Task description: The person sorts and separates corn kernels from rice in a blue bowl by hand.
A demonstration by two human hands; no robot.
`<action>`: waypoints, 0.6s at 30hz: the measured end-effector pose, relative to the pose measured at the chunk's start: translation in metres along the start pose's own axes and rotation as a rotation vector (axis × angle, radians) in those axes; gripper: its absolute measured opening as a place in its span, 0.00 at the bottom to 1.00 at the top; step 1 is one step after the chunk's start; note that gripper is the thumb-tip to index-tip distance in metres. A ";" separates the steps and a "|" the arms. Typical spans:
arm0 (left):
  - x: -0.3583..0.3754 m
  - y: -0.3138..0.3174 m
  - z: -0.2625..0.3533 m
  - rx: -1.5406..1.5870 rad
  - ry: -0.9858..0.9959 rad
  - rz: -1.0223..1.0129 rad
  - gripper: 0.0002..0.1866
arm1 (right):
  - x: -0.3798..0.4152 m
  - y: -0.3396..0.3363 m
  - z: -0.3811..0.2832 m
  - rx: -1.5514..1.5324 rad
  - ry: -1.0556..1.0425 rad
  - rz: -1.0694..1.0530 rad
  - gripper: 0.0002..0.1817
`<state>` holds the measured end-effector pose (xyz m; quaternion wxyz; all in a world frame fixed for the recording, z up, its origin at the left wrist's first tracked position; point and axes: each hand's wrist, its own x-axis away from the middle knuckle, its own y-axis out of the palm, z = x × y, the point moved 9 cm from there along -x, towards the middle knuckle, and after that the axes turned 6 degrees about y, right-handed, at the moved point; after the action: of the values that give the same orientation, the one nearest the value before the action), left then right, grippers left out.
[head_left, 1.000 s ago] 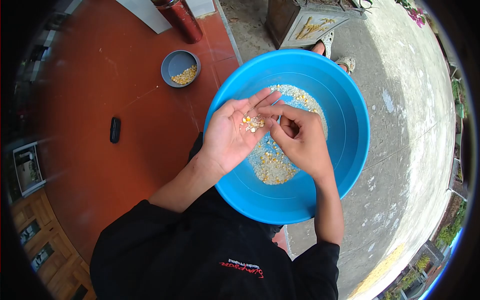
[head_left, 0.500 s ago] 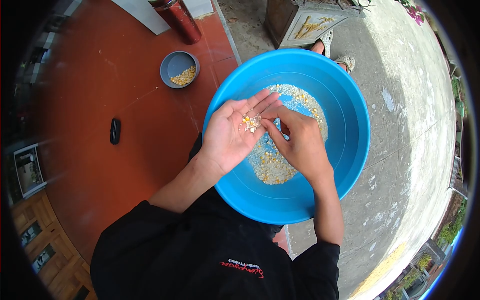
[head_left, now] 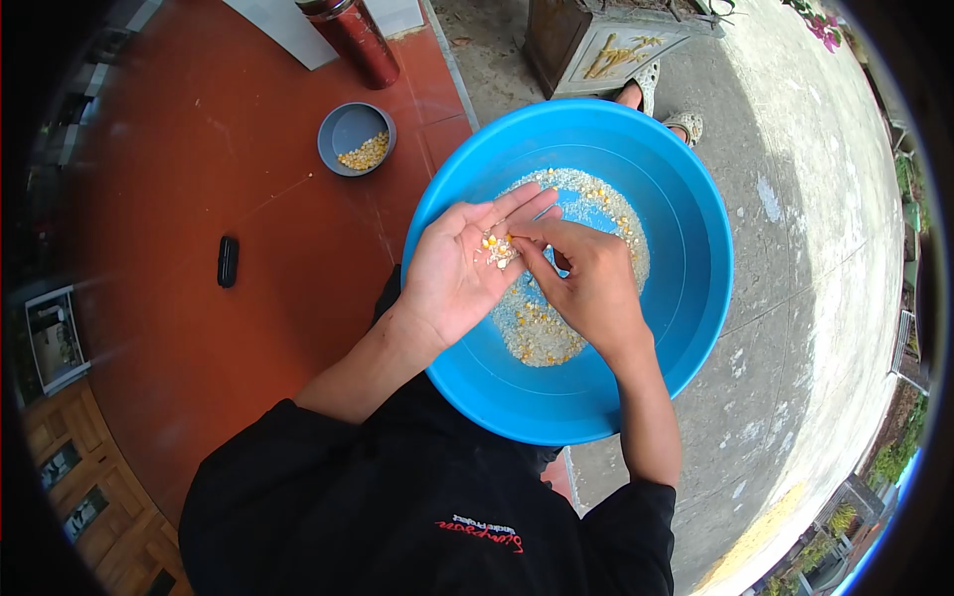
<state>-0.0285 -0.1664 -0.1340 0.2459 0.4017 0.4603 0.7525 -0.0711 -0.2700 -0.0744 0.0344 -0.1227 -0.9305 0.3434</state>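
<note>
My left hand (head_left: 449,260) is palm up over the basin, its fingers stretched out. On the palm lies a small heap of yellow corn kernels and white grains (head_left: 496,248). My right hand (head_left: 588,273) meets it from the right, thumb and forefinger pinched at the heap's edge, with what looks like an orange-yellow corn kernel at the tips. Below both hands is a blue plastic basin (head_left: 686,253). Pale broken grain mixed with corn kernels (head_left: 542,338) forms a ring on its floor, partly hidden by my hands.
On the red tiled floor (head_left: 248,348) stands a grey bowl (head_left: 348,124) holding corn kernels (head_left: 366,152). A red flask (head_left: 363,50) and a black case (head_left: 228,261) are nearby. Beyond the basin are a stone planter (head_left: 611,55) and a person's feet in clogs (head_left: 686,126).
The right hand has moved slightly left, bringing its pinched fingertips further over the left palm. The left hand holds nearly the same place.
</note>
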 end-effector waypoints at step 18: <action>0.000 -0.001 -0.002 0.008 0.007 0.023 0.32 | -0.003 0.008 0.025 -0.530 0.191 -0.059 0.10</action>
<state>-0.0298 -0.1667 -0.1350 0.2342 0.4052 0.4596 0.7548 -0.0703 -0.2806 -0.0991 0.0987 -0.1321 -0.9835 0.0739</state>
